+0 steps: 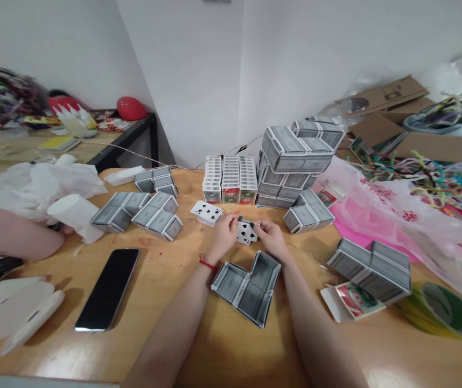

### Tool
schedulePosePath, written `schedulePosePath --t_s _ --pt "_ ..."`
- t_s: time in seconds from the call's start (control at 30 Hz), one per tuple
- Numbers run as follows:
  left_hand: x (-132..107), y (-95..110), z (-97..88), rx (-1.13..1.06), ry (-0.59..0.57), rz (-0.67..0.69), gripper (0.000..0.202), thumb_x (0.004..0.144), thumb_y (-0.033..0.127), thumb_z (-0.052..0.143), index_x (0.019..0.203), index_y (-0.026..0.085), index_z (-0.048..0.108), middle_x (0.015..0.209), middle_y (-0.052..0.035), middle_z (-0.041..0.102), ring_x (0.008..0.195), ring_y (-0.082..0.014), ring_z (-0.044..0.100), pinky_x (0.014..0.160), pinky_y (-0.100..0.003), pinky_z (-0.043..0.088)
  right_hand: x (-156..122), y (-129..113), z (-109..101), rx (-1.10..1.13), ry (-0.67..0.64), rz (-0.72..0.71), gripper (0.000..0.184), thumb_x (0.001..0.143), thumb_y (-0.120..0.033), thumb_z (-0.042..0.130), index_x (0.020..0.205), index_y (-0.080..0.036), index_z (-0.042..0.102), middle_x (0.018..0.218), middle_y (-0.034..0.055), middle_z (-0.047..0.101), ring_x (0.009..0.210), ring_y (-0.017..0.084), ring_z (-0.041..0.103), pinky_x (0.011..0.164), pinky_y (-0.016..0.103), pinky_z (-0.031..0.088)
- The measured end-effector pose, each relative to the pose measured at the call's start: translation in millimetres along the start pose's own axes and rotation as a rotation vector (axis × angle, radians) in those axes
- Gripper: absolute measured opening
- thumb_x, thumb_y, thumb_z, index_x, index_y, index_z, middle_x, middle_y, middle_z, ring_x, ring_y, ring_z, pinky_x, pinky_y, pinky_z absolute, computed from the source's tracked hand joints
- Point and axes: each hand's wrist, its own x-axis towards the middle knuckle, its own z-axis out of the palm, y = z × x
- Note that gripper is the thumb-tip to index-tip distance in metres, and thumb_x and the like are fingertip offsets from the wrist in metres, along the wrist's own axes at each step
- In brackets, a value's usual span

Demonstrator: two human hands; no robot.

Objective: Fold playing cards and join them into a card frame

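Between both hands is a playing card point(245, 233) with black spade pips, face up. My left hand point(226, 233) pinches its left side and my right hand point(270, 236) grips its right side. Whether more cards lie beneath it cannot be made out. Just left of my left hand rests a small stack of cards point(207, 212), with a spade card on top. Below my hands, between my forearms, lies an L-shaped hollow form made of cards point(251, 288), its inside facing up. Behind the hands stand stacked card boxes point(231, 180) in three columns.
Folded-card blocks point(158, 215) sit at the left, more are piled point(291, 156) at the back right, and one point(372, 267) lies near yellow tape point(441, 310). A phone point(109, 288) and a pink bottle point(11, 231) are left. An opened card box point(354, 302) lies right.
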Motion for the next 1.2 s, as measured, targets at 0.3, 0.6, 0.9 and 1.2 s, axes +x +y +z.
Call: schedulePosePath --t_s 0.3,0.6,0.9,1.2 --pt "-1 9 -6.3 -0.035 -0.058 0.058 0.014 0.076 0.027 0.053 0.081 0.018 0.062 0.079 -0.0037 0.064 0.077 -0.0138 0.056 0.075 -0.028 0.043 4 11 0 -0.103 0.108 -0.139 0.022 0.071 -0.037 0.053 0.075 -0.017 0.062 0.068 0.0034 0.064 0.062 0.015 0.056 0.059 0.027 0.044" --pt "-3 16 -1.6 -0.107 -0.078 0.061 0.021 0.078 0.02 0.048 0.09 0.019 0.065 0.086 -0.004 0.067 0.079 -0.0133 0.058 0.078 -0.028 0.045 2 10 -3 -0.208 0.32 -0.176 0.019 0.073 -0.033 0.049 0.074 -0.018 0.062 0.072 0.0036 0.065 0.068 0.016 0.058 0.065 0.028 0.044" --pt "-5 16 -0.2 -0.152 -0.152 -0.064 0.025 0.075 0.017 0.047 0.094 0.017 0.064 0.082 -0.0031 0.068 0.066 -0.0107 0.058 0.061 -0.02 0.045 0 8 -3 -0.294 0.35 -0.194 0.019 0.074 -0.029 0.047 0.077 -0.019 0.063 0.075 0.0038 0.066 0.073 0.018 0.059 0.068 0.029 0.044" --pt "-4 9 4.4 -0.206 -0.157 -0.137 0.025 0.075 0.019 0.046 0.09 0.015 0.066 0.073 -0.0021 0.066 0.061 -0.0107 0.056 0.055 -0.02 0.04 -2 10 0 -0.354 0.334 -0.221 0.02 0.075 -0.027 0.045 0.076 -0.019 0.063 0.075 0.0033 0.066 0.072 0.017 0.059 0.067 0.027 0.044"
